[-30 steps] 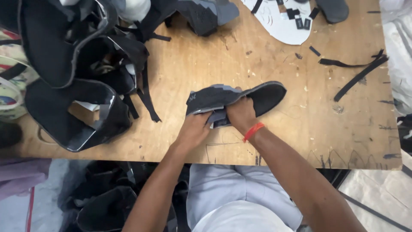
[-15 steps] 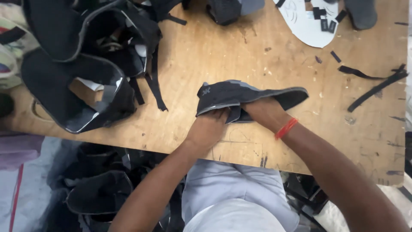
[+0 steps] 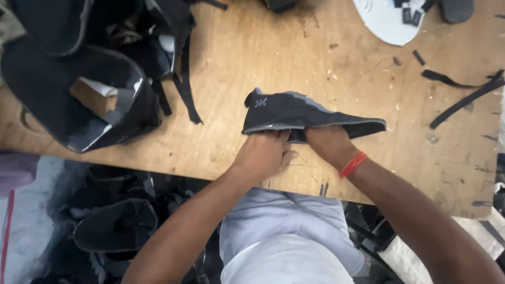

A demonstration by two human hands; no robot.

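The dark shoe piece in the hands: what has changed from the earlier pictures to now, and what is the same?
The dark shoe upper was lifted a little off the wooden table and turned, so its heel end with the small grey mark now faces the camera. The left hand and right hand shifted toward its lower edge but kept their grip. The pile of black pieces and the loose strips stayed where they were.

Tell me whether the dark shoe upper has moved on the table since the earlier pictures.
Cannot tell: the camera shifted, and the dark shoe upper sits similarly placed relative to the black strips.
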